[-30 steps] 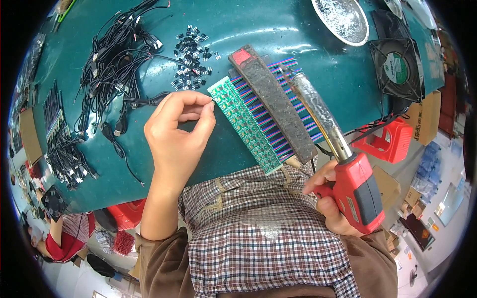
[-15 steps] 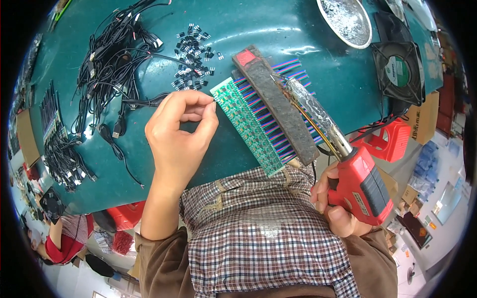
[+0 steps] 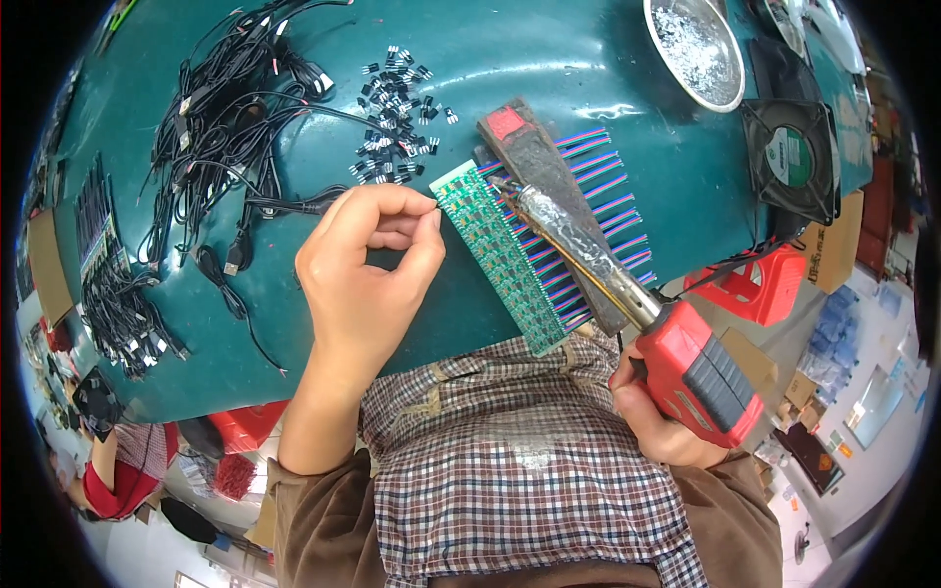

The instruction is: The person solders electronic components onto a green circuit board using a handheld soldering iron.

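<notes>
My right hand (image 3: 667, 421) is wrapped round the handle of a red and black soldering gun (image 3: 698, 372). Its tip reaches over the dark bar to the upper part of a green circuit board panel (image 3: 498, 260); whether it touches cannot be told. Thumb and forefinger of my left hand (image 3: 365, 269) are pinched at the panel's upper left edge. Whatever lies between those fingertips is too small to make out. Striped thin wires (image 3: 610, 179) run from the panel's right side under a long dark bar (image 3: 554, 181) with a red patch.
Small black three-legged components (image 3: 392, 122) lie heaped beyond my left hand. Bundled black cables (image 3: 221, 127) spread to the left, with more wired cables (image 3: 118, 304) at the far left. A metal bowl (image 3: 694, 49) and a black fan (image 3: 789, 157) stand at the right.
The soldering gun's tip has moved left and down, from above the bar to the panel. My left hand keeps its pinch at the panel's edge. The whole view has shifted slightly.
</notes>
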A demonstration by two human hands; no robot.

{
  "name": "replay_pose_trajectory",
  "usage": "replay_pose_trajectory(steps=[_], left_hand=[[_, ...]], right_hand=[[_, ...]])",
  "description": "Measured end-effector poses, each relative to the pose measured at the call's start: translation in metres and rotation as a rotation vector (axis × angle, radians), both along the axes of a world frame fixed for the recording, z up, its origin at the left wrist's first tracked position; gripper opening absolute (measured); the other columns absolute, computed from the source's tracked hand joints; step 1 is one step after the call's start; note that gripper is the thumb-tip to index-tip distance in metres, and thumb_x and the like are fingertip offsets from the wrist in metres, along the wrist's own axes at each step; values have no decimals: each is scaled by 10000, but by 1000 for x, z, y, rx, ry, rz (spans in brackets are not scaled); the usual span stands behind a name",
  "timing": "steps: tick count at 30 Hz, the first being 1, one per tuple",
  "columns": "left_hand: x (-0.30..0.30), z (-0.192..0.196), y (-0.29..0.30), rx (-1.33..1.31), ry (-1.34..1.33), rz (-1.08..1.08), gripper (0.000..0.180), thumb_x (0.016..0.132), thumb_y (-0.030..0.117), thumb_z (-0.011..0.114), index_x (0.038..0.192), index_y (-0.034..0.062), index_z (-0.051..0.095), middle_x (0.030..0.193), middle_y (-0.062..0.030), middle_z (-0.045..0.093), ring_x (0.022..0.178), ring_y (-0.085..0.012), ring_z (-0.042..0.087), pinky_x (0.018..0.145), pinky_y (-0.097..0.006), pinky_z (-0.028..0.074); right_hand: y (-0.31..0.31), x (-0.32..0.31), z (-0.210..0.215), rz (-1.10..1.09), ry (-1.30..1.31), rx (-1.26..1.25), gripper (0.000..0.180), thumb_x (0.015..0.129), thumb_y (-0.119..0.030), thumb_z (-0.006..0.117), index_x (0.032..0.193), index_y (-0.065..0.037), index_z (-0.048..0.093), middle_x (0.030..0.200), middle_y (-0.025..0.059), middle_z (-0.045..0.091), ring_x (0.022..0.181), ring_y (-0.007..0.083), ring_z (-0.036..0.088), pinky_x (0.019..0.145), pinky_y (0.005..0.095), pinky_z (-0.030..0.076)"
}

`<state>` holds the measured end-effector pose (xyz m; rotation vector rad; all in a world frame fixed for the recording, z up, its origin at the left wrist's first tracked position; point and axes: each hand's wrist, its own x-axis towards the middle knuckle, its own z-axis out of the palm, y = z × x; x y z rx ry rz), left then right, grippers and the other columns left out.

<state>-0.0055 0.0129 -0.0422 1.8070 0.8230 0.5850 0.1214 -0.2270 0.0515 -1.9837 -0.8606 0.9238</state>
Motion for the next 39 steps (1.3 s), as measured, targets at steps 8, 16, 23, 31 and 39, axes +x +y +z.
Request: replay_pose_trajectory(steps=[8,16,23,31,39], left_hand=[[0,3,1,21,-24,-14,141,788,-90,737,888,-6,685,872,-73,691,721,-122,709,636,-233,592],[1,2,3,32,-27,-12,138,790,-89,734,891,-3,694,867,-70,690,724,-122,711,636,-233,596],[1,1,5,39,-37,-23,140,787,-84,735,894,-1,698,851,-68,689,723,-125,713,636,-237,601],[0,2,3,45,-33,-14,125,790,-95,738,893,-30,707,906,-75,702,707,-82,684,637,-194,535],[2,0,4,59,-36,-10,151,776,-83,735,894,4,702,825,-72,684,705,-132,709,622,-239,586]], right_hand=[[0,2,-13,178,-221,76,301,695,7,786,978,-8,686,914,138,661,781,327,675,682,412,560],[17,3,-13,160,-178,78,293,718,-11,787,989,2,677,927,138,654,789,316,674,667,387,553],[17,2,-18,149,-96,33,251,755,-32,778,982,3,679,912,137,654,767,315,672,649,391,550],[14,2,-20,184,-104,9,235,776,-53,778,984,4,684,909,142,660,772,330,675,664,403,557],[6,1,-17,145,-60,-65,272,764,-24,770,1017,13,677,918,152,664,773,338,675,669,404,554]])
